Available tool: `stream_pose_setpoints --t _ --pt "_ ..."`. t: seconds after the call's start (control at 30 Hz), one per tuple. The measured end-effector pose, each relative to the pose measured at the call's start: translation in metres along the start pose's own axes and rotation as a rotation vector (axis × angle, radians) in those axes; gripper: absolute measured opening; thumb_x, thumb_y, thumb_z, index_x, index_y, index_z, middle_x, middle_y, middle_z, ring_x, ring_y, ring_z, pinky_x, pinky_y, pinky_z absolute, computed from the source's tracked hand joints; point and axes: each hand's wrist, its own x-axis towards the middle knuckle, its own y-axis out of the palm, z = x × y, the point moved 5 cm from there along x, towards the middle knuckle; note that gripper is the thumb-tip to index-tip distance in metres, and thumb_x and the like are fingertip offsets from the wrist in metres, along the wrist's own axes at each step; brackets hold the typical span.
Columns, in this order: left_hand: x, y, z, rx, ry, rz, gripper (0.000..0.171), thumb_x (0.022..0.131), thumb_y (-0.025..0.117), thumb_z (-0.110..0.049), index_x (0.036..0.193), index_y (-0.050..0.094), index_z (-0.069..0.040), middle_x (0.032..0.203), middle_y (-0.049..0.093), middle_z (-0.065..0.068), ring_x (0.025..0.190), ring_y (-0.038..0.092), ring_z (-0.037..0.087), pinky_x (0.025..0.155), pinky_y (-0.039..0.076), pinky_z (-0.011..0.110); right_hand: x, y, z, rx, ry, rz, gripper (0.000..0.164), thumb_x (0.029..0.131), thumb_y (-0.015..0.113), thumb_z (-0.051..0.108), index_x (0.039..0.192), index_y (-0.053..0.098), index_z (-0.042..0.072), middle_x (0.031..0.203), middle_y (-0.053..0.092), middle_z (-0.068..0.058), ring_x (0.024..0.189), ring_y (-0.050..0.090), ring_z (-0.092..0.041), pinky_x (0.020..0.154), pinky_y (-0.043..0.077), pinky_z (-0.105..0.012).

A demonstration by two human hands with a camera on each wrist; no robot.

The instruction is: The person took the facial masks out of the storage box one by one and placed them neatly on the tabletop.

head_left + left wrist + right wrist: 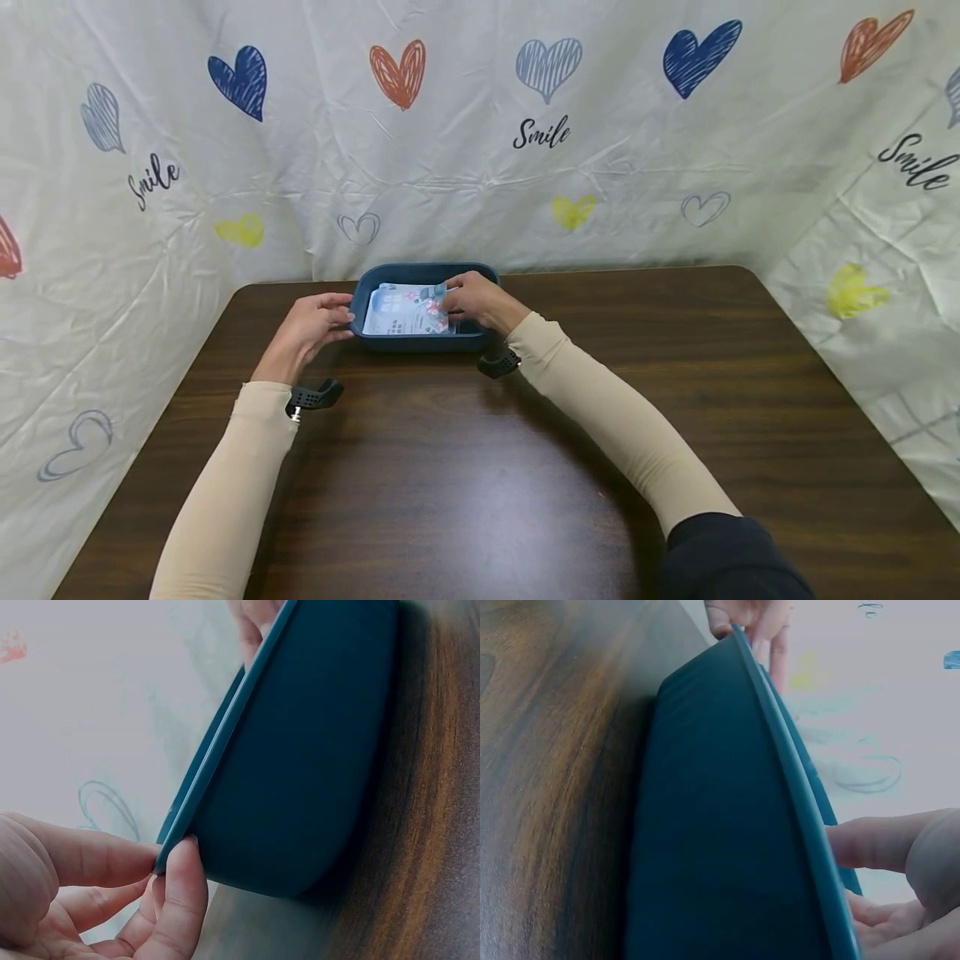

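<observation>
A dark blue plastic bin [420, 343] stands at the table's far edge. Inside lie flat white and light-blue printed packets [405, 310] with pink flowers, stacked toward its left side. My left hand [315, 325] pinches the bin's left rim between thumb and fingers; the left wrist view shows this hand [112, 892] close up. Reaching over the bin's right part, my right hand [480, 302] grips the right end of a packet with curled fingers. In the right wrist view, the bin wall [712, 802] hides the packets and the fingertips of the right hand [892, 900].
The brown wooden table [480, 483] extends toward me and to the right of the bin. A white cloth [465, 158] printed with hearts hangs just behind the far edge and along both sides. Black straps [318, 395] sit at both wrists.
</observation>
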Motion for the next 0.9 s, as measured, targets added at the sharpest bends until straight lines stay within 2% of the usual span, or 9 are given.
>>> stream_pose_setpoints --t 0.17,0.33,0.53,0.63,0.9 --pt "0.000 0.000 0.002 0.001 0.002 0.004 0.053 0.099 0.056 0.002 0.151 0.044 0.000 0.126 0.050 0.017 0.097 0.060 0.023 0.081 0.060 0.026 0.002 0.008 -0.001 -0.079 -0.005 0.054 0.060 0.093 0.066 -0.007 0.148 0.044 -0.002 0.123 0.063 -0.023 0.101 0.067 -0.026 0.089 0.059 -0.038" --pt "-0.001 0.000 0.001 0.005 0.007 -0.002 0.052 0.100 0.056 0.001 0.150 0.045 -0.002 0.129 0.049 0.018 0.100 0.060 0.024 0.083 0.060 0.026 0.002 0.006 0.003 -0.107 -0.031 0.033 0.060 0.095 0.065 -0.004 0.150 0.043 0.001 0.121 0.063 -0.020 0.092 0.068 -0.022 0.079 0.061 -0.034" --pt "-0.001 0.000 0.000 0.013 -0.003 -0.009 0.052 0.100 0.057 0.000 0.151 0.045 -0.002 0.133 0.048 0.019 0.106 0.058 0.028 0.085 0.059 0.027 -0.005 -0.003 0.009 -0.077 -0.088 -0.005 0.048 0.096 0.065 -0.003 0.142 0.052 -0.001 0.118 0.067 -0.017 0.082 0.068 -0.018 0.074 0.062 -0.033" --pt "-0.002 0.001 0.000 0.008 -0.013 -0.008 0.052 0.100 0.056 0.000 0.151 0.045 -0.003 0.133 0.048 0.019 0.106 0.058 0.028 0.085 0.059 0.027 -0.010 -0.010 0.012 -0.039 -0.102 -0.009 0.049 0.095 0.065 -0.003 0.143 0.051 -0.001 0.119 0.067 -0.017 0.080 0.066 -0.017 0.073 0.062 -0.033" --pt "-0.004 0.001 0.000 0.013 -0.036 -0.009 0.053 0.102 0.052 -0.002 0.154 0.041 -0.006 0.147 0.045 0.023 0.109 0.059 0.032 0.085 0.059 0.026 -0.023 -0.033 0.015 0.021 -0.110 -0.009 0.054 0.097 0.066 0.004 0.147 0.047 0.003 0.131 0.063 -0.015 0.090 0.067 -0.018 0.074 0.061 -0.030"
